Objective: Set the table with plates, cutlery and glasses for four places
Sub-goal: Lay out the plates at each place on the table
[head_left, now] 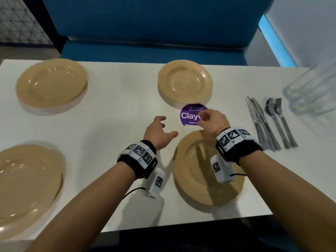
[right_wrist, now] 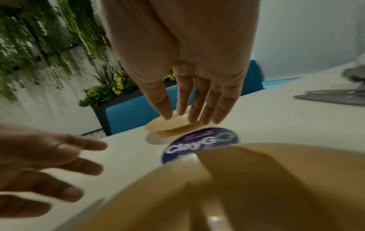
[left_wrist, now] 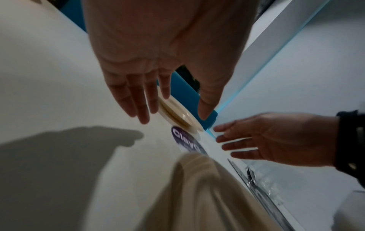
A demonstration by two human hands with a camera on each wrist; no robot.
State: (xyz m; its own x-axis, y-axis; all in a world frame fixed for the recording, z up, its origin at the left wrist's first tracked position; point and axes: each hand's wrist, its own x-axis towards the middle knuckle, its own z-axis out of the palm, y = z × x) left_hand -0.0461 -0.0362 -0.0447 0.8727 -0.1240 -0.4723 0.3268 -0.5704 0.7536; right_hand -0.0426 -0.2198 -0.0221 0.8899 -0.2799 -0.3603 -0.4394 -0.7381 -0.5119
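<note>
Both hands hang empty, fingers loose: left hand [head_left: 157, 132], right hand [head_left: 212, 121]. A tan, glossy, round plate [head_left: 198, 182] lies flat on the white table [head_left: 116, 113], just below the right wrist.

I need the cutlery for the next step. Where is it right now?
In the head view the cutlery lies bunched on the table's right side, between the near right plate and the glasses.
</note>
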